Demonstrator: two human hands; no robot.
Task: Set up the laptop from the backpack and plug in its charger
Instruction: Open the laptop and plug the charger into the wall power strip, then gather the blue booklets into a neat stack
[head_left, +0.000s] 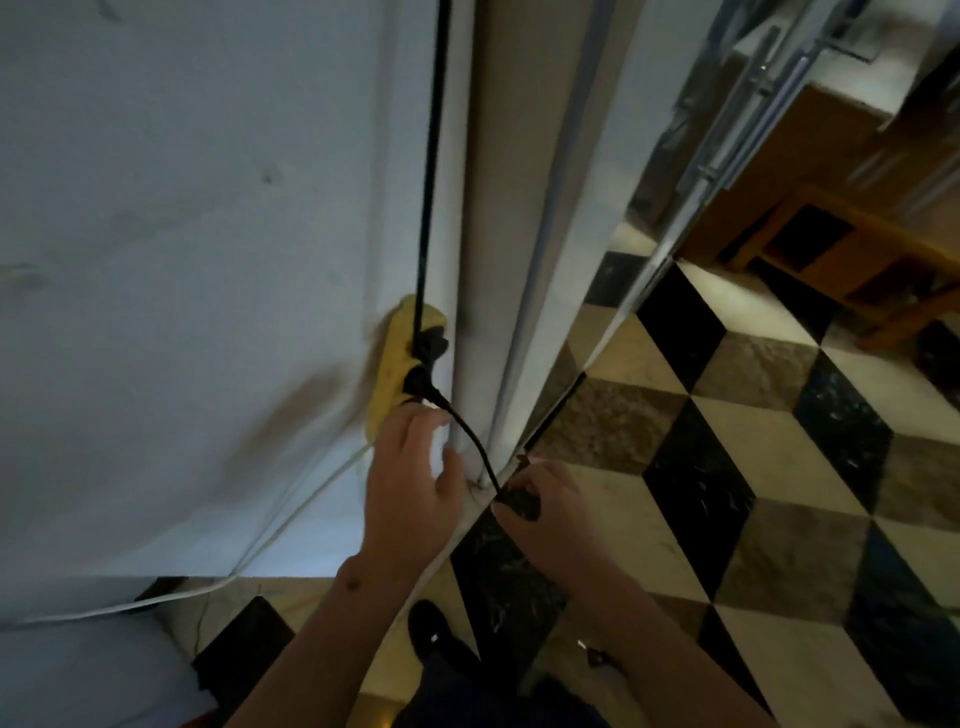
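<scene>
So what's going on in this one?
A person is crouched at a yellow power strip on the wall. The left hand reaches its fingers to the strip's lower end, just below two black plugs already seated in it. The right hand grips a black object, possibly the charger's plug, with a black cable running from it up to the strip. No laptop is in view.

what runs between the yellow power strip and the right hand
A black cable runs from a plug in the power strip down to the dark thing held in the right hand, as the head view shows.
</scene>
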